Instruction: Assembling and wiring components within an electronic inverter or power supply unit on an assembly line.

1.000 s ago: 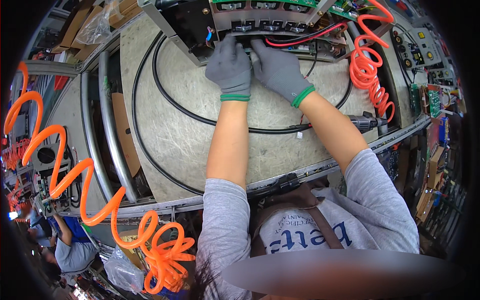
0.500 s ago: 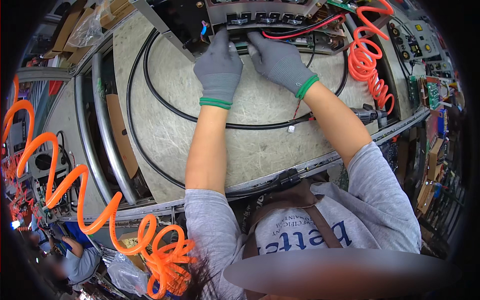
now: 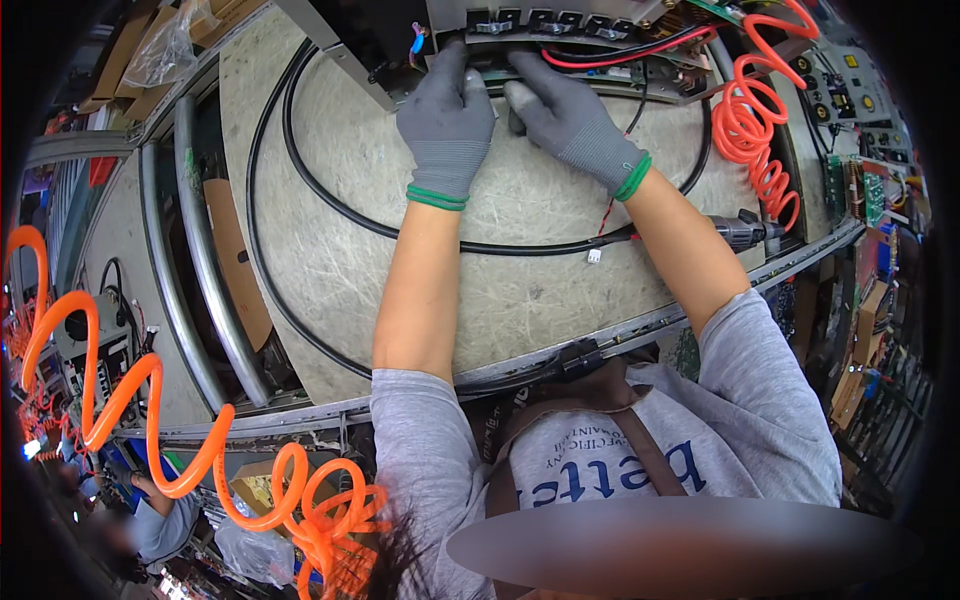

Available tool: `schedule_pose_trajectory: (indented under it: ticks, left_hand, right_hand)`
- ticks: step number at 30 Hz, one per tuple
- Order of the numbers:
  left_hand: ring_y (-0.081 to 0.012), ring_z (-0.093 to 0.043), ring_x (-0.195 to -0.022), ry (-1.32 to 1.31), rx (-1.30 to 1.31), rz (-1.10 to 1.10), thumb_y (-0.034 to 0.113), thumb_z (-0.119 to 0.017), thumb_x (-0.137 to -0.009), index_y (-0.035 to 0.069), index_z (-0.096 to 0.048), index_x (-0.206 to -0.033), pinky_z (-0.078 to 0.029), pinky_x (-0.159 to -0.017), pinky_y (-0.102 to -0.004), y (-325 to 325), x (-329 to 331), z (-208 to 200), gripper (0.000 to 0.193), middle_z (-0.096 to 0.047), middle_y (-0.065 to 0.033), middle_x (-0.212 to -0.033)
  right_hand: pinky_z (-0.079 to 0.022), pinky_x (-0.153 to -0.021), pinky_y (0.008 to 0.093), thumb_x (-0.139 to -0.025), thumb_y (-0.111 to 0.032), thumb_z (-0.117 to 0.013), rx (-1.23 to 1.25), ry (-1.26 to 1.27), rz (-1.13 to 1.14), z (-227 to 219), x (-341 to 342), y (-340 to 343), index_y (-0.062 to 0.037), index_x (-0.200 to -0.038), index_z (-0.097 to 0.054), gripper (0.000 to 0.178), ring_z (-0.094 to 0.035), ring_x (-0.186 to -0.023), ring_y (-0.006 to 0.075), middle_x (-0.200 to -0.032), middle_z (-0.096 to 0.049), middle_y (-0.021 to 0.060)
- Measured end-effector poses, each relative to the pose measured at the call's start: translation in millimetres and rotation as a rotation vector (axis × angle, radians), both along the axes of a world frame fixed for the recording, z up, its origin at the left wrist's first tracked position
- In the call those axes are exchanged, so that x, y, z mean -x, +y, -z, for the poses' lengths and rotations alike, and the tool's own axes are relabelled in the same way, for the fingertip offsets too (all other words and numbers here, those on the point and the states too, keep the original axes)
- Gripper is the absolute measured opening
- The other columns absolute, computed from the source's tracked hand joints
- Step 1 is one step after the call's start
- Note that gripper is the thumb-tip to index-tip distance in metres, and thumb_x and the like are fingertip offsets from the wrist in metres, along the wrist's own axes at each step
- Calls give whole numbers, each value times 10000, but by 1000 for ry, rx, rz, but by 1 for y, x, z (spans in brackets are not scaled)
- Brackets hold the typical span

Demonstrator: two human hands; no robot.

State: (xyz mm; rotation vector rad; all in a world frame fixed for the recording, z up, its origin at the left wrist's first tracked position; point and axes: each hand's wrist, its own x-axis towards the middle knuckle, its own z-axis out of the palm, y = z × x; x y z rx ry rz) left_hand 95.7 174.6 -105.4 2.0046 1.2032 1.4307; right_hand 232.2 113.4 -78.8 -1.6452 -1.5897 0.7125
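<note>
Both hands wear grey knit gloves with green cuffs and reach to the front lower edge of an open metal equipment chassis (image 3: 365, 75). My left hand (image 3: 447, 130) has its index finger up against the dark front of the chassis. Its thumb lies close beside that finger, and whatever they close on is hidden. My right hand (image 3: 575, 120) is just to the right, its index finger stretched to the same dark edge and its thumb apart from it. Black and red wires (image 3: 630, 55) run above the right hand. A blue-and-red wire pair (image 3: 417, 45) sticks up left of the left hand.
A thick black cable (image 3: 330, 208) loops over the scratched worktop (image 3: 400, 300). A white connector (image 3: 594, 256) on thin wires lies near my right forearm, with a power tool (image 3: 740, 232) beyond it. Orange coiled hoses (image 3: 750, 120) hang on the right and at lower left (image 3: 150, 400).
The view has shifted a little, moving the chassis right and up in the picture. My right thumb now shows apart from its index finger. Both hands stay at the chassis edge.
</note>
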Motion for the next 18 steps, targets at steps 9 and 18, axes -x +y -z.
schedule_pose_trajectory:
  ticks: [9,18]
  left_hand:
    - [-304,-682,-801,-86,11,103,99,-603,-803,26,-651,-1058,-536,-695,-349,6,-1,7,269,-685,-162,-948]
    - [-326,-657,-738,163,-65,102,154,-571,-829,49,-605,-1055,-521,-626,-388,6,-1,-1,252,-674,-144,-904]
  right_hand:
    - [-524,-638,356,-943,-255,-515,22,190,23,3,3,0,-29,-1299,-472,424,-655,-646,237,-707,-637,145]
    - [-484,-520,438,-871,-254,-546,-243,-628,143,7,4,3,-85,-1225,-519,393,-639,-622,318,-681,-636,129]
